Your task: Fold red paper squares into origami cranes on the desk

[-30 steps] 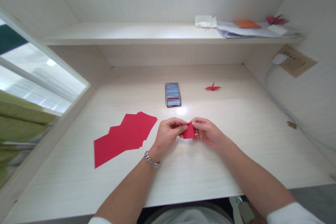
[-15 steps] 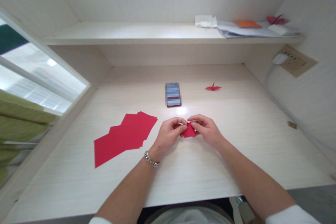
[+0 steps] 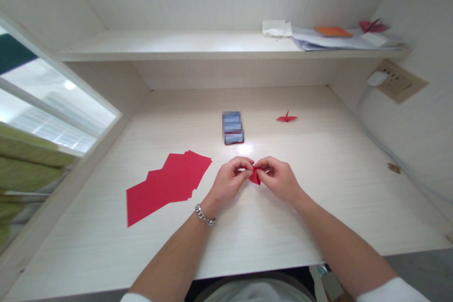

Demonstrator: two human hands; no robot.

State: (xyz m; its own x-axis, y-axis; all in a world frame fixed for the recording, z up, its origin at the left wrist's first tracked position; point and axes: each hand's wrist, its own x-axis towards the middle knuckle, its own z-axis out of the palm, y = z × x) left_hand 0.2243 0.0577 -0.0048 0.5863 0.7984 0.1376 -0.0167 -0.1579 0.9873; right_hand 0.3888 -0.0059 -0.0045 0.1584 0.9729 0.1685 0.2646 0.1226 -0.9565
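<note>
A small piece of folded red paper (image 3: pixel 255 178) is pinched between my two hands, above the middle of the desk. My left hand (image 3: pixel 233 177) grips its left side with thumb and fingers. On the right side, my right hand (image 3: pixel 278 174) pinches it in the same way. The fingers cover much of its upper part, so the exact folds are hidden. To the left of my left hand lies a fanned-out stack of red paper sheets (image 3: pixel 168 179). A finished red paper crane (image 3: pixel 287 117) stands on the desk beyond my right hand.
A phone (image 3: pixel 233 127) lies beyond my hands on the desk (image 3: pixel 255 240). Papers (image 3: pixel 304 42), an orange pad (image 3: pixel 333 31) and another red folded paper figure (image 3: pixel 373 26) are on the shelf. A white cable (image 3: pixel 377 139) runs from the socket (image 3: pixel 401 85) at the right wall.
The fingers of my right hand have curled in, and the thumb has come lower on the folded paper. Less of the paper shows now, and its visible shape is narrower.
</note>
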